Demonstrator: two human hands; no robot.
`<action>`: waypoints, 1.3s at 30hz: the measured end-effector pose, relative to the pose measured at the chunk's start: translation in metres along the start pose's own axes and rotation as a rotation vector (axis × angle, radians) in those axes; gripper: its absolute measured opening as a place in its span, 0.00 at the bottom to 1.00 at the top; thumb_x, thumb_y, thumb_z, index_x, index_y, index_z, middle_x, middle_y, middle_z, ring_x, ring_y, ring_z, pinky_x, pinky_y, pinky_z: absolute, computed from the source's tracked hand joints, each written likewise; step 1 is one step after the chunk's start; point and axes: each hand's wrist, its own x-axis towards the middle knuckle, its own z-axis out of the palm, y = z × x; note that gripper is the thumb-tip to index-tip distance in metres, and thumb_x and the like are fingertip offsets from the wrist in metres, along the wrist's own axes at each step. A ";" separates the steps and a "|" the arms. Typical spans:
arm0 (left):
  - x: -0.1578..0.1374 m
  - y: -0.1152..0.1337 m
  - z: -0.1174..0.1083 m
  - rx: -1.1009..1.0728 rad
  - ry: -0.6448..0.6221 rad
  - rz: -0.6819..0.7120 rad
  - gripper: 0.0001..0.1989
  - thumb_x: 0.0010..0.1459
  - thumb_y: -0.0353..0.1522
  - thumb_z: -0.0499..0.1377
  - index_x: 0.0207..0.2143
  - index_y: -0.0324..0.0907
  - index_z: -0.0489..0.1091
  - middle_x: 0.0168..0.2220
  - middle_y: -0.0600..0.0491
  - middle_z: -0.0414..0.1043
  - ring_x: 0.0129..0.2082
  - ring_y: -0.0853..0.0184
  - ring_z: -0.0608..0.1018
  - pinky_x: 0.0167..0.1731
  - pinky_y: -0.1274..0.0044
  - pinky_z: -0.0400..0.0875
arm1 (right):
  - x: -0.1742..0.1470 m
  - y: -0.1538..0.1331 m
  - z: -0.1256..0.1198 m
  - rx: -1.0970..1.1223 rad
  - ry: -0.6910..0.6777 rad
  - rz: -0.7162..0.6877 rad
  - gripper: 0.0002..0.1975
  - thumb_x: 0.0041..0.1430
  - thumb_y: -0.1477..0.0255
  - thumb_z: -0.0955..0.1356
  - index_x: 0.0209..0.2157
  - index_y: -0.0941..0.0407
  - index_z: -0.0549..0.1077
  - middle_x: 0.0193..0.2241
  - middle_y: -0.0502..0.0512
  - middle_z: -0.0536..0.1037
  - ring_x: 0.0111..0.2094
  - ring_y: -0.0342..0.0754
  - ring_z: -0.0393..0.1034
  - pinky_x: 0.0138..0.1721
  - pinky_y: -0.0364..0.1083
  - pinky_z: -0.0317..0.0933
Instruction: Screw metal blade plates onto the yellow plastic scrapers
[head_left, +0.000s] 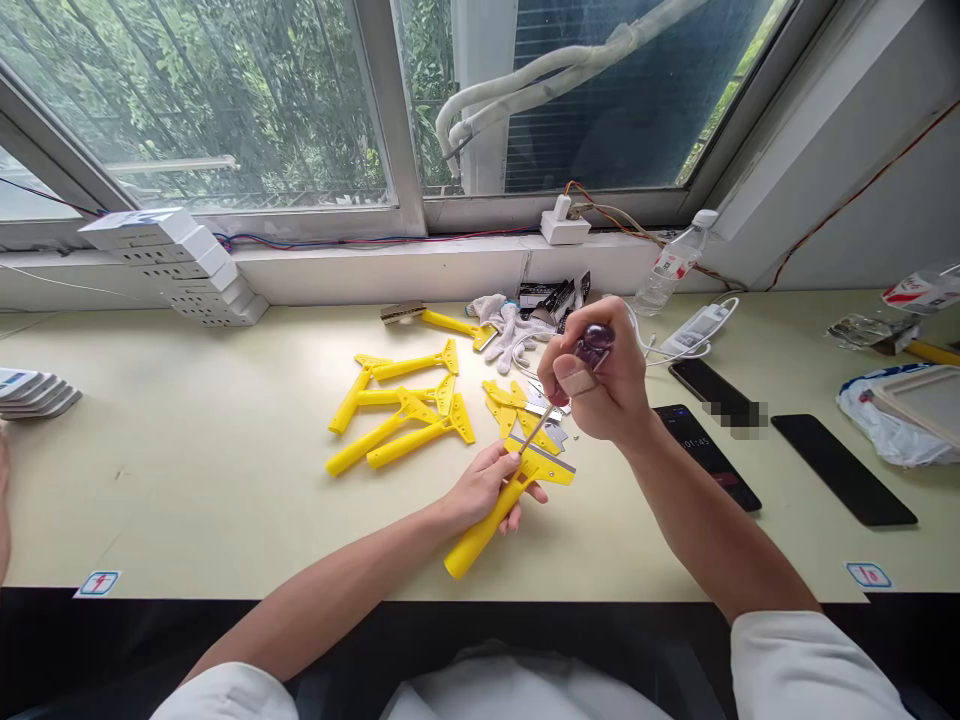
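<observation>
My left hand is closed around the neck of a yellow scraper, its handle slanting toward the table's front edge and a metal blade strip along its head. In my right hand is a screwdriver with a dark purple handle. Its shaft slants down to the left, the tip at the scraper's head by my left thumb; whether it sits in a screw I cannot tell. Just behind the held scraper lie loose yellow scraper-head pieces and metal blades. Several yellow scraper handles lie to the left.
At the back are another scraper, white gloves and black packets. Phones, a power strip and a bottle stand or lie right. Stacked white boxes are back left. Another person's arm shows at the left edge.
</observation>
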 end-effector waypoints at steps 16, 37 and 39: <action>0.004 -0.002 0.004 0.128 0.170 0.094 0.17 0.65 0.43 0.64 0.47 0.40 0.69 0.44 0.42 0.82 0.26 0.64 0.85 0.16 0.79 0.74 | 0.003 -0.062 -0.012 -0.934 0.124 0.162 0.17 0.59 0.63 0.73 0.24 0.50 0.63 0.15 0.47 0.65 0.19 0.47 0.53 0.24 0.48 0.48; -0.004 0.023 -0.034 0.284 0.176 0.028 0.12 0.58 0.35 0.69 0.38 0.39 0.69 0.28 0.51 0.77 0.27 0.62 0.85 0.18 0.80 0.76 | 0.011 -0.052 -0.045 -0.854 -0.290 0.146 0.18 0.66 0.51 0.72 0.31 0.51 0.75 0.19 0.47 0.69 0.22 0.47 0.61 0.29 0.46 0.54; -0.006 0.026 -0.036 0.299 0.140 -0.010 0.13 0.59 0.36 0.69 0.37 0.40 0.68 0.27 0.52 0.76 0.26 0.62 0.85 0.19 0.78 0.77 | 0.010 -0.049 -0.042 -0.918 -0.205 0.158 0.20 0.67 0.51 0.72 0.30 0.51 0.74 0.17 0.46 0.65 0.20 0.46 0.58 0.27 0.46 0.51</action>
